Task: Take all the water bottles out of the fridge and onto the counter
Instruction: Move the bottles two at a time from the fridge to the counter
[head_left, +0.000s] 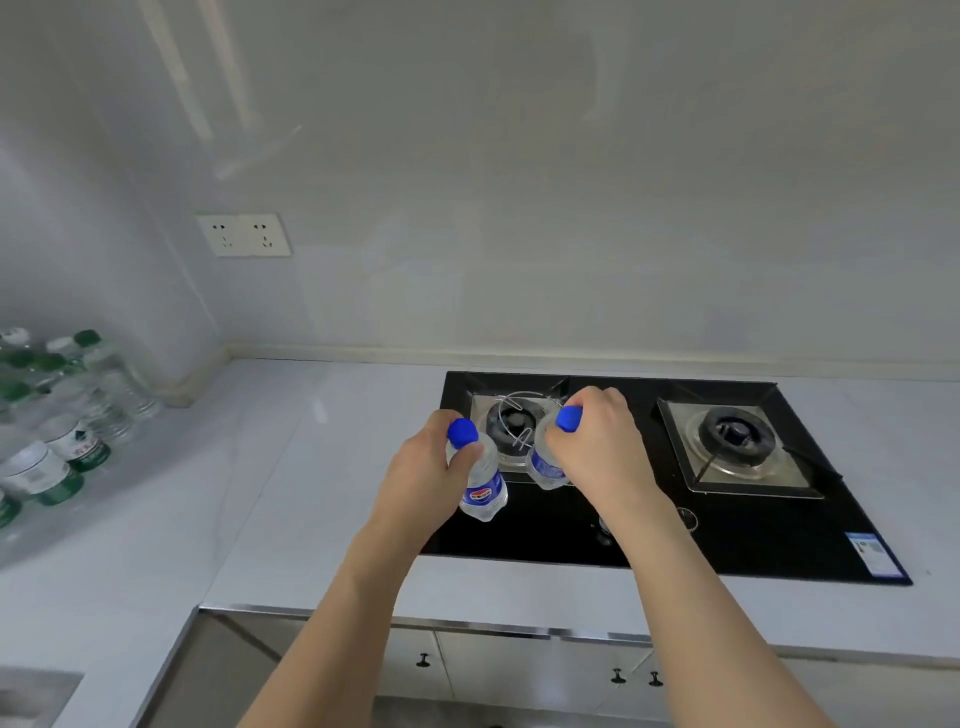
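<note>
Each of my hands holds a small clear water bottle with a blue cap above the black hob. My left hand (423, 470) grips the neck of the left bottle (483, 491), which hangs near the hob's left front part. My right hand (597, 449) grips the right bottle (543, 467) at its top, over the left burner (514, 426). The two bottles hang side by side, a small gap apart. Several green-capped water bottles (67, 415) stand on the white counter (270, 483) at the far left.
The black gas hob (779, 540) has a second burner (735, 436) on the right. A double wall socket (244, 235) sits on the back wall. Cabinet doors with small dark knobs (423, 660) run below the counter's front edge. A sink corner (31, 696) shows at bottom left.
</note>
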